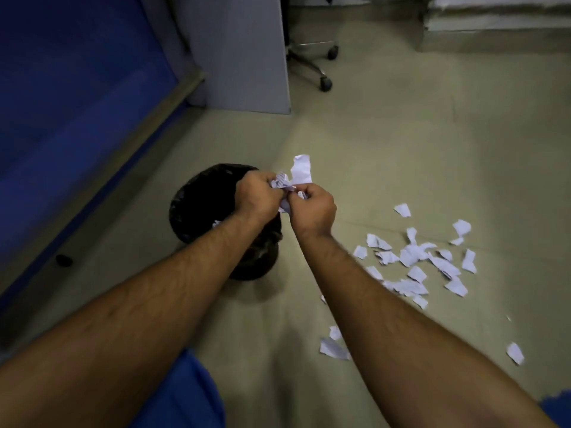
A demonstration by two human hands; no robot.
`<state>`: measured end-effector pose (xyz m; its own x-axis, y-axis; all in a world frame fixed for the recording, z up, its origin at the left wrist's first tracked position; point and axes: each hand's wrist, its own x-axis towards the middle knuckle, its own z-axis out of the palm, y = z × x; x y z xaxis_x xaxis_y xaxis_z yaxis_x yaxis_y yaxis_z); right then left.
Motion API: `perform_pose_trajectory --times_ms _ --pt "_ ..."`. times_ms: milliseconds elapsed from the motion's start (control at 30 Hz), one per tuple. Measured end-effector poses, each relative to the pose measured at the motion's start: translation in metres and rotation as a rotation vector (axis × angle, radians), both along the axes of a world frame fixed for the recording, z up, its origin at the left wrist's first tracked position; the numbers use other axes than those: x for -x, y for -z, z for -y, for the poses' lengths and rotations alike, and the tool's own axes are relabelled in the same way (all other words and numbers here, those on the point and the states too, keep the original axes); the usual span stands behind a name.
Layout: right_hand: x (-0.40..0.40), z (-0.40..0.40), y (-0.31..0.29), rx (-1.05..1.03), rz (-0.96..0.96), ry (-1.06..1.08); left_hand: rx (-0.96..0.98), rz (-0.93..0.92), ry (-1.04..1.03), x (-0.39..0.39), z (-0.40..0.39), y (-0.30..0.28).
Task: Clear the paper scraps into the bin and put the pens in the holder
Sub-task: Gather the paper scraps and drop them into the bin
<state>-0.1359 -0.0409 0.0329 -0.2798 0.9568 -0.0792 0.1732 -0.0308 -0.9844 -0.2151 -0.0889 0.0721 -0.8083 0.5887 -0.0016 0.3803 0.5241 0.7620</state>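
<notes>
On my far left I see a blue wall panel (pixel 71 103) with a pale skirting strip running down to the matte beige floor (pixel 401 149), and a small dark lump (pixel 64 260) lying near that strip. Next comes the bin (pixel 197 208), round and lined with a glossy, wrinkled black bag, with one white fragment showing inside. My left hand (pixel 256 196) is above the bin's right rim, fingers curled tight around a crumpled wad of paper scraps (pixel 285 186); a flat torn piece sticks up from the wad. My right hand (pixel 313 211) meets it just beside, fingertips pinching the same wad. Behind stand a grey cabinet side (pixel 241 57) and a wheeled chair base (pixel 312 61). To the right, loose scraps (pixel 414 257), thin, white and ragged-edged, lie scattered on the floor, well apart from the bin.
</notes>
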Motion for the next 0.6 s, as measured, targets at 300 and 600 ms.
perform_pose_trajectory --times_ms 300,600 --pt "0.109 0.04 -0.001 0.065 0.204 -0.243 0.116 0.09 -0.206 0.101 0.048 0.029" --pt "0.103 0.035 -0.002 -0.102 0.416 -0.374 0.233 0.214 -0.199 0.105 0.046 0.041"
